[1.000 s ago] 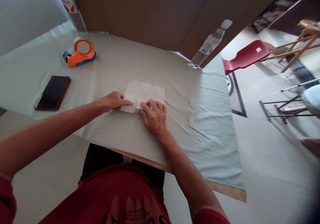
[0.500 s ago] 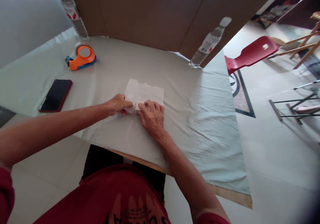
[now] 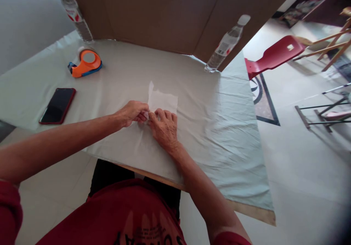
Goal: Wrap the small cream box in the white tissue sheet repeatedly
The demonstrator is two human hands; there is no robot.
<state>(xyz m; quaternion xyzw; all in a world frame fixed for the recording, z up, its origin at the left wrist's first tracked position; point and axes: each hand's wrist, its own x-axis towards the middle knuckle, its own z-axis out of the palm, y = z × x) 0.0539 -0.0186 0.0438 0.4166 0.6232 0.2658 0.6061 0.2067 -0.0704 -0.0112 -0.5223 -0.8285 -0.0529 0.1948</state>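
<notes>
A white paper tissue (image 3: 163, 101) lies on the pale cloth-covered table (image 3: 214, 121) in front of me, its left part folded up and over. My left hand (image 3: 133, 112) pinches the tissue's near left edge with curled fingers. My right hand (image 3: 163, 126) rests on the tissue's near edge, its fingertips pressed together against the fold right beside the left hand's.
An orange tape dispenser (image 3: 85, 62) and a red-cased phone (image 3: 57, 105) lie at the table's left. Two plastic water bottles (image 3: 73, 12) (image 3: 225, 44) stand against a brown cardboard screen (image 3: 164, 11) at the back. A red chair (image 3: 274, 56) stands to the right.
My left hand has lifted the tissue's left side and folded it rightward, so the sheet looks narrower. Both hands have drawn closer together at its near edge.
</notes>
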